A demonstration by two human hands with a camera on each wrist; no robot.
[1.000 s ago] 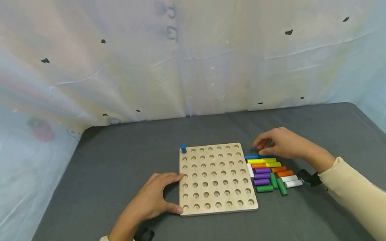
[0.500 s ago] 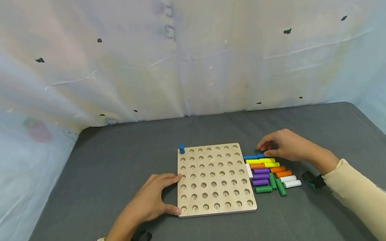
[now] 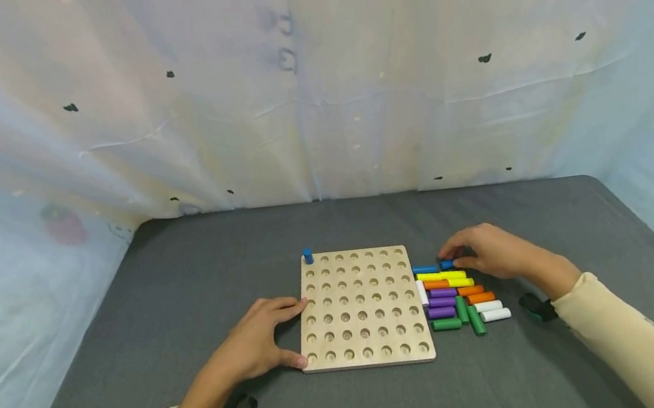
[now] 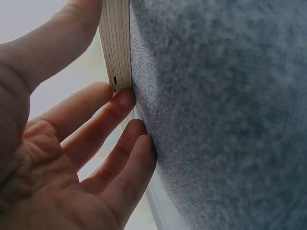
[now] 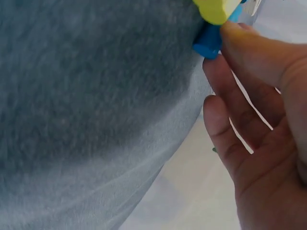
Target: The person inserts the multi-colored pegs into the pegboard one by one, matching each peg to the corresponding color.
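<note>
A pale wooden board with rows of round holes lies flat on the grey table. One blue peg stands upright in its far left corner hole. My left hand rests against the board's left side, thumb at the near corner. Extended fingertips touch the layered edge in the left wrist view. Right of the board, my right hand pinches a small blue peg between thumb and fingers, low over the table. Another blue peg lies between it and the board.
Loose pegs lie right of the board: yellow pegs, orange pegs, purple pegs, green pegs and white pegs. One white peg leans along the board's edge. A pale curtain hangs behind the table.
My right hand has moved slightly right and down, and the blue peg at its fingertips has come away from the other blue peg. My left hand stays at the board.
</note>
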